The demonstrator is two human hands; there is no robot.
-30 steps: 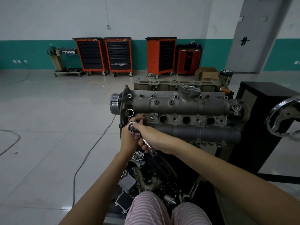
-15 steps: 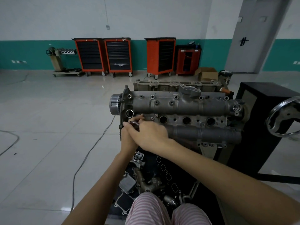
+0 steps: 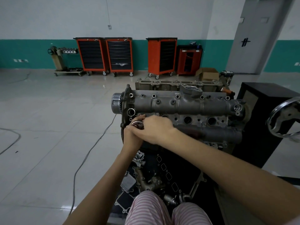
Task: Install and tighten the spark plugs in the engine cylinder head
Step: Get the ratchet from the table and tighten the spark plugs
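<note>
The grey engine cylinder head (image 3: 186, 106) sits on a stand in front of me, with a row of round spark plug wells; two open wells (image 3: 187, 120) show to the right of my hands. A chrome ratchet (image 3: 137, 124) stands over the leftmost well. My left hand (image 3: 131, 137) grips the ratchet head from below. My right hand (image 3: 155, 129) curls over the ratchet handle and hides it. The spark plug and socket under the ratchet are hidden.
A black stand with a chrome handwheel (image 3: 285, 120) is at the right. Loose engine parts (image 3: 146, 179) lie on a dark tray below the head. A cable (image 3: 90, 153) runs across the floor at left. Orange tool carts (image 3: 120, 56) line the far wall.
My right hand has swung the ratchet handle from pointing toward me round to the right, over the head. It now covers the handle completely. My left hand stays on the ratchet head.
</note>
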